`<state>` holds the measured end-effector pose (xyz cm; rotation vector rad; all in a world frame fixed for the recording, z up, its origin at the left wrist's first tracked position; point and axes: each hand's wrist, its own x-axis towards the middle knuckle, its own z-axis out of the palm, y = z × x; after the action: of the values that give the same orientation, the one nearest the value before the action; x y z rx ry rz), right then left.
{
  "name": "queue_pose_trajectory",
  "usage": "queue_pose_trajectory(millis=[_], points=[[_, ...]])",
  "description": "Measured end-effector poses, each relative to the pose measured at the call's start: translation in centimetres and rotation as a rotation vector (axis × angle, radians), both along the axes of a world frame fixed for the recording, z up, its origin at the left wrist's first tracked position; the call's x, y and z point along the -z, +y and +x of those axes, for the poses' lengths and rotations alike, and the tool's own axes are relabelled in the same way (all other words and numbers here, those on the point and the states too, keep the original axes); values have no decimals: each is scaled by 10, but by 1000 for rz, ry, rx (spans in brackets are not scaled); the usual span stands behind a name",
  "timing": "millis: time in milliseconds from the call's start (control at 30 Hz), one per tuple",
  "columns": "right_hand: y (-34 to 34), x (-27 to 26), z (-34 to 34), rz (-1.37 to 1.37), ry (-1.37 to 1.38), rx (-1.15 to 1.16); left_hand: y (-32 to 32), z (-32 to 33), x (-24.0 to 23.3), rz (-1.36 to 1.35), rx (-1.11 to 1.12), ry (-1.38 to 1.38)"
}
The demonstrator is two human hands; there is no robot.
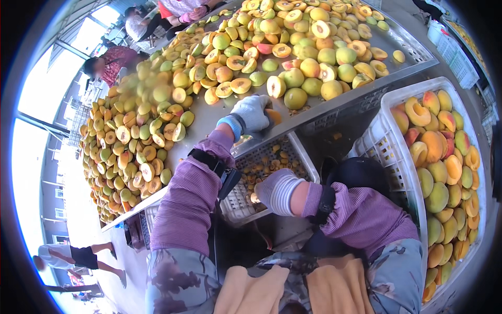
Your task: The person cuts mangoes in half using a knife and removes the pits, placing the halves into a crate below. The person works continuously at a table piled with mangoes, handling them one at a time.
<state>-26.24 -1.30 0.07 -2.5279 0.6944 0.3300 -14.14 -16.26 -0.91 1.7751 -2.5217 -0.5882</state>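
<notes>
My left hand [251, 114], in a pale knit glove, is at the near edge of the metal table [208, 117]. Its fingers curl around a peach piece [273, 116] with an orange surface showing. Cut and whole yellow peaches [239, 62] are heaped beyond it. My right hand [279, 191], in a striped glove, is lower, over a white plastic crate [308, 157] with peach pits [274, 163] inside. Those fingers are bent and mostly hidden by the back of the hand. A small pale thing [255, 198] shows beside them; whether it is held is unclear.
On my right stands a tall white crate [386, 157] full of pitted peach halves [451, 172]. The table's raised metal rim [345, 96] runs between me and the heap. Several people sit or walk beyond the table, one [113, 64] close to its far left. More crates [457, 59] stand at the upper right.
</notes>
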Motion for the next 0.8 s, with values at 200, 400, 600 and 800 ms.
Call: queue_pose_trajectory(millis=[200,400,600,800], points=[[-8,5,12,-143,-329,247,68,122,-11,84,-334,1201],[-24,16,43,-354,-612,514,106,134,9,-409,-273,1033],[-28,10,70,-361,-628,561,112,138,20,-666,-124,738],[-37,17,77,-328,-607,561,118,119,8,-188,-252,1396]])
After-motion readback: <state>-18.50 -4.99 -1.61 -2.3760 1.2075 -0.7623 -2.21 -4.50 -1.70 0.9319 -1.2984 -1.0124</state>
